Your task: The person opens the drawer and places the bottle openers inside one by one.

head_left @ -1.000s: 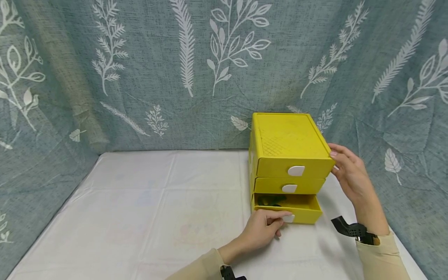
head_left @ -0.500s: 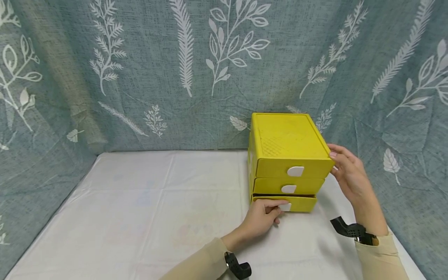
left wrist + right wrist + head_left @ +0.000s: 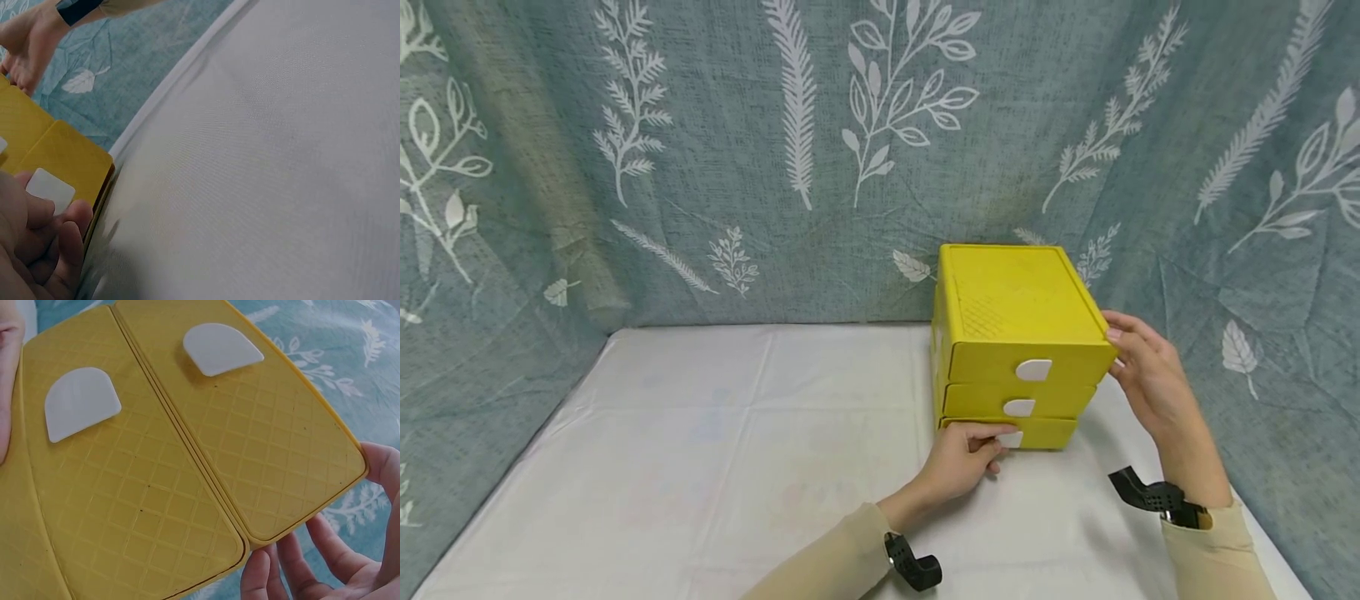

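Note:
A yellow three-drawer cabinet [image 3: 1022,292] stands at the right of the table, each drawer front bearing a white handle. My left hand [image 3: 958,462] pinches the handle [image 3: 51,189] of the bottom drawer [image 3: 1048,433], which sits flush under the middle one. On the cabinet's right side, my right hand [image 3: 1157,375] rests with its thumb at the top front corner and its other fingers against the side wall. In the right wrist view the top drawer [image 3: 281,444] and the middle drawer [image 3: 156,506] are closed. The drawers' contents are hidden.
A white cloth [image 3: 700,467] covers the table. Behind and on both sides hangs a blue-green curtain [image 3: 715,167] with white leaf prints, close to the back of the cabinet. Black straps [image 3: 1165,496] are on both wrists.
The bottom drawer, pulled out with dark green things showing inside a second ago, has slid back into the cabinet, my left hand moving with it. My right hand has stayed at the side.

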Available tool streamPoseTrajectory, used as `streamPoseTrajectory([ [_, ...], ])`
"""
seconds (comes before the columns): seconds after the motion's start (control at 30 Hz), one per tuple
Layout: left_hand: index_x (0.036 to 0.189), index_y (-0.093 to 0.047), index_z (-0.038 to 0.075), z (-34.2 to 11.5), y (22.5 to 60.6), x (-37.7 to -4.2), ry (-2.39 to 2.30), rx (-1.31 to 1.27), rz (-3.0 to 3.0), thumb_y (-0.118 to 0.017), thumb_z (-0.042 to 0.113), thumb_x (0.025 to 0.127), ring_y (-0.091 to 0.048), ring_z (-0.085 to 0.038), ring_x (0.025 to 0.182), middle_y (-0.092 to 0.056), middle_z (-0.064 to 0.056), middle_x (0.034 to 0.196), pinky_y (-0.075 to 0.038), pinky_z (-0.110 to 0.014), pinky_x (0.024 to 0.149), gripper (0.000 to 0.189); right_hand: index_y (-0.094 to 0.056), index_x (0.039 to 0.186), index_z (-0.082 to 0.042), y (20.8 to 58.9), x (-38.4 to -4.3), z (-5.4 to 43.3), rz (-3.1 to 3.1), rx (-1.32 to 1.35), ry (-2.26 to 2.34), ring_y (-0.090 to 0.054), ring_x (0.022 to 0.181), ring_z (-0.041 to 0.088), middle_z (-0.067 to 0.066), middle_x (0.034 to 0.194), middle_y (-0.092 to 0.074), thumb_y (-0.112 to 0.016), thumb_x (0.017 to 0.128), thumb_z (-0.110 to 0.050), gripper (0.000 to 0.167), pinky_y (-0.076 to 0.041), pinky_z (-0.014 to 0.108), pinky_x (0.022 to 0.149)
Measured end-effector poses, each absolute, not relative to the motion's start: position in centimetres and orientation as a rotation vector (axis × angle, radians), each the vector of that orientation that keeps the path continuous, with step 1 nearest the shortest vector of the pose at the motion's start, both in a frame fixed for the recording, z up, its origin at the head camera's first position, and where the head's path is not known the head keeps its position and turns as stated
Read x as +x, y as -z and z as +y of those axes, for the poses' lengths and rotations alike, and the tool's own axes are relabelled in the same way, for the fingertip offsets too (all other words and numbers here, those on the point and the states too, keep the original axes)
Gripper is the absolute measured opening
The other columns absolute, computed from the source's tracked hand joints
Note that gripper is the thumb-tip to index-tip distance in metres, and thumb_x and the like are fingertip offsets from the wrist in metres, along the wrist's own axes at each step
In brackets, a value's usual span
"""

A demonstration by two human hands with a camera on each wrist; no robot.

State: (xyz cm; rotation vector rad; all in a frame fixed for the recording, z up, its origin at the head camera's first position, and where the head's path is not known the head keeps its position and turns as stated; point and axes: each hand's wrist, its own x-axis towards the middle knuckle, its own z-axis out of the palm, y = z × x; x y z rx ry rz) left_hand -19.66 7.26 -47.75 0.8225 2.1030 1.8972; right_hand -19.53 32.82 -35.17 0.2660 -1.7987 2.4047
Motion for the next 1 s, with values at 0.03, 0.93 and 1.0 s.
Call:
streamPoseTrajectory([
  [0.03,0.120,-0.072,0.008,7.3,47.8,-19.7,-1.898,0.820,2.104,-0.058,-0.004,0.096,-0.066,-0.017,0.065,-0.073,-0.008,0.100,-0.050,-0.019,0.056,0.030,-0.061,0.126,-0.006,35.2,-19.5,32.8,-1.803,0.265,-2.401,-0.057,0.108,0.017,0.004,0.122,-0.058,-0.052,0.102,-0.009,0.025,-0.049,0.027,0.087],
  [0.93,0.139,-0.056,0.009,2.3,46.2,-18.2,-1.620,0.845,2.129,-0.059,0.016,0.099,-0.061,-0.010,0.102,-0.061,-0.009,0.129,-0.054,-0.024,0.073,0.041,-0.058,0.130,-0.006,35.3,-19.5,32.8,-1.831,0.276,-2.380,-0.057,0.110,0.017,0.004,0.125,-0.057,-0.051,0.102,-0.009,0.029,-0.047,0.028,0.089],
  [1.0,0.138,-0.055,0.006,0.8,45.6,-18.0,-1.587,0.873,2.174,-0.059,0.017,0.099,-0.061,-0.013,0.103,-0.058,-0.009,0.132,-0.054,-0.025,0.071,0.040,-0.058,0.130,-0.006,35.3,-19.5,32.8,-1.833,0.274,-2.383,-0.057,0.109,0.017,0.004,0.125,-0.058,-0.051,0.102,-0.009,0.028,-0.047,0.028,0.089],
])
